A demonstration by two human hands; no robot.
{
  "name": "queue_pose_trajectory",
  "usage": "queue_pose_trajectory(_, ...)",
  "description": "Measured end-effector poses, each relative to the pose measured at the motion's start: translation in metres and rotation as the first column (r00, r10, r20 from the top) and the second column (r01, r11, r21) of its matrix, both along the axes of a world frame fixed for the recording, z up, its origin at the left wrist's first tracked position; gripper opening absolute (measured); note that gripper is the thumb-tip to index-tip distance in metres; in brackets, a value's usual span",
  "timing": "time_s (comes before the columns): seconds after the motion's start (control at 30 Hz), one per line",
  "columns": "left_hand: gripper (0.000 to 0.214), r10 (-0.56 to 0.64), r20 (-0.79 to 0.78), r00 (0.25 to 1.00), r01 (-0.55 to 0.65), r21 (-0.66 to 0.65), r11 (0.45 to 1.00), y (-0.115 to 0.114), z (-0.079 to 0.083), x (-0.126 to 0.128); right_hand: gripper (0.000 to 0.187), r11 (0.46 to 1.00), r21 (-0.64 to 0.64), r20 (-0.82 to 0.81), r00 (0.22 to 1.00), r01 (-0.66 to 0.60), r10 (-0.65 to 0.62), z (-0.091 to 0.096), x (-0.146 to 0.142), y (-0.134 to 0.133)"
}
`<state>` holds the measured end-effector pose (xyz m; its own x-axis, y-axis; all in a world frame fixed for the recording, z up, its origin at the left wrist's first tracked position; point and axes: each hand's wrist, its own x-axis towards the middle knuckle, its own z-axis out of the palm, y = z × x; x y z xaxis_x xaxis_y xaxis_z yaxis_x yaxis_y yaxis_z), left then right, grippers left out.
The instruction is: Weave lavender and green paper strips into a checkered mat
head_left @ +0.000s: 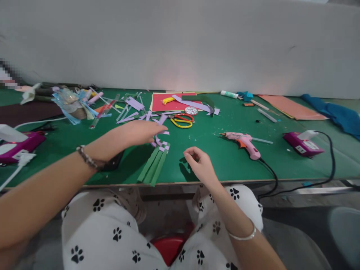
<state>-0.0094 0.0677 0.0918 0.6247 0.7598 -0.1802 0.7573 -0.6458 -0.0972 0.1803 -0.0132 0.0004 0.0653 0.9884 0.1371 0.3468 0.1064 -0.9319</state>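
Note:
My left hand (137, 132) reaches over the table from the left, fingers together at the purple paper strips. One purple paper strip (166, 132) shows at its fingertips and appears pinched there. Just below lies a small woven piece (163, 147) of purple and white-looking checks, with long green paper strips (153, 167) fanning towards the table's front edge. To the right of it, my right hand (200, 162) hovers near the edge, fingers curled towards the thumb, with nothing visible in them. Behind my left hand are scissors (182, 120) with red and yellow handles.
A pink glue gun (243, 142) lies right, its cord running off the edge. Purple power blocks sit at the right (303, 144) and left (22, 148). Loose paper scraps (132, 108), a ruler (104, 110), red card (160, 103) and a glue stick (229, 94) lie further back.

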Motion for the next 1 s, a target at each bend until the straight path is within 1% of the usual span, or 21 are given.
queue_pose_trajectory(0.03, 0.055, 0.000, 0.016, 1.000, 0.001, -0.068, 0.998, 0.009, 0.003, -0.002, 0.016, 1.000, -0.004, 0.001, 1.000, 0.000, 0.000, 0.000, 0.000, 0.000)
queue_pose_trajectory(0.07, 0.057, 0.019, 0.061, 0.998, -0.013, -0.105, 0.994, 0.015, 0.006, -0.003, 0.016, 1.000, -0.006, 0.001, 1.000, -0.003, 0.003, 0.000, 0.000, 0.000)
queue_pose_trajectory(0.1, 0.057, 0.047, 0.167, 0.985, -0.037, -0.064, 0.997, 0.019, 0.008, -0.004, 0.015, 1.000, -0.008, -0.002, 1.000, -0.006, 0.006, 0.000, 0.001, 0.000)
queue_pose_trajectory(0.13, 0.056, 0.041, 0.284, 0.958, -0.045, 0.007, 0.999, 0.021, 0.008, -0.004, 0.015, 1.000, -0.009, -0.008, 1.000, -0.009, 0.009, -0.001, 0.001, 0.000)
queue_pose_trajectory(0.17, 0.056, 0.036, 0.388, 0.921, -0.080, 0.097, 0.992, 0.021, 0.007, -0.004, 0.014, 1.000, -0.011, -0.015, 1.000, -0.013, 0.013, -0.001, 0.001, 0.000)
queue_pose_trajectory(0.2, 0.053, 0.025, 0.435, 0.900, -0.099, 0.149, 0.984, 0.020, 0.005, -0.003, 0.014, 1.000, -0.013, -0.023, 1.000, -0.016, 0.015, -0.001, 0.002, 0.000)
queue_pose_trajectory(0.23, 0.051, 0.011, 0.437, 0.899, -0.080, 0.140, 0.987, 0.018, 0.002, -0.002, 0.014, 1.000, -0.017, -0.032, 0.999, -0.016, 0.015, 0.000, 0.002, 0.000)
queue_pose_trajectory(0.27, 0.049, -0.015, 0.442, 0.897, -0.034, 0.102, 0.994, 0.016, 0.000, 0.000, 0.014, 1.000, -0.020, -0.041, 0.999, -0.013, 0.013, 0.000, 0.002, 0.000)
queue_pose_trajectory(0.33, 0.049, -0.046, 0.529, 0.847, -0.031, 0.135, 0.990, 0.015, -0.004, 0.003, 0.014, 1.000, -0.023, -0.048, 0.999, -0.013, 0.012, 0.001, 0.002, 0.000)
queue_pose_trajectory(0.37, 0.050, -0.059, 0.543, 0.837, -0.030, 0.154, 0.988, 0.015, -0.004, 0.003, 0.014, 1.000, -0.024, -0.048, 0.999, -0.017, 0.016, 0.001, 0.001, 0.000)
queue_pose_trajectory(0.47, 0.053, -0.076, 0.489, 0.869, -0.019, 0.186, 0.982, 0.020, -0.003, 0.002, 0.014, 0.999, -0.030, -0.044, 0.999, -0.030, 0.028, 0.001, 0.001, 0.000)
queue_pose_trajectory(0.5, 0.052, -0.068, 0.497, 0.865, -0.044, 0.211, 0.976, 0.021, -0.003, 0.001, 0.014, 0.999, -0.032, -0.045, 0.999, -0.032, 0.031, 0.001, 0.001, 0.001)
queue_pose_trajectory(0.57, 0.049, -0.055, 0.604, 0.795, -0.137, 0.268, 0.954, 0.021, -0.006, -0.004, 0.014, 0.998, -0.045, -0.043, 0.998, -0.045, 0.044, 0.001, 0.003, 0.001)
queue_pose_trajectory(0.63, 0.040, -0.012, 0.657, 0.754, -0.183, 0.228, 0.956, 0.016, -0.014, -0.010, 0.014, 0.996, -0.062, -0.024, 0.998, -0.060, 0.059, 0.002, 0.006, 0.004)
queue_pose_trajectory(0.7, 0.029, 0.032, 0.700, 0.714, -0.199, 0.158, 0.967, 0.008, -0.027, -0.015, 0.013, 0.996, -0.055, 0.025, 0.998, -0.064, 0.066, 0.006, 0.010, 0.008)
queue_pose_trajectory(0.77, 0.025, 0.083, 0.765, 0.639, -0.229, 0.086, 0.970, -0.002, -0.039, -0.020, 0.011, 0.998, -0.008, 0.112, 0.991, -0.067, 0.067, 0.014, 0.014, 0.016)
queue_pose_trajectory(0.83, 0.026, 0.145, 0.806, 0.573, -0.256, 0.008, 0.967, -0.011, -0.048, -0.023, 0.011, 0.996, 0.042, 0.243, 0.968, -0.074, 0.062, 0.022, 0.014, 0.030)
queue_pose_trajectory(0.87, 0.029, 0.192, 0.813, 0.549, -0.275, -0.041, 0.960, -0.014, -0.050, -0.023, 0.012, 0.996, 0.051, 0.323, 0.945, -0.070, 0.050, 0.026, 0.012, 0.038)
queue_pose_trajectory(0.9, 0.033, 0.238, 0.803, 0.546, -0.282, -0.091, 0.955, -0.018, -0.052, -0.024, 0.014, 0.998, 0.031, 0.415, 0.909, -0.057, 0.039, 0.028, 0.009, 0.047)
queue_pose_trajectory(0.97, 0.036, 0.264, 0.787, 0.558, -0.263, -0.133, 0.955, -0.022, -0.053, -0.024, 0.019, 0.998, -0.060, 0.584, 0.811, -0.007, 0.041, 0.031, -0.003, 0.065)
queue_pose_trajectory(1.0, 0.036, 0.257, 0.788, 0.560, -0.255, -0.131, 0.958, -0.023, -0.054, -0.024, 0.021, 0.997, -0.079, 0.604, 0.796, 0.002, 0.046, 0.030, -0.009, 0.074)
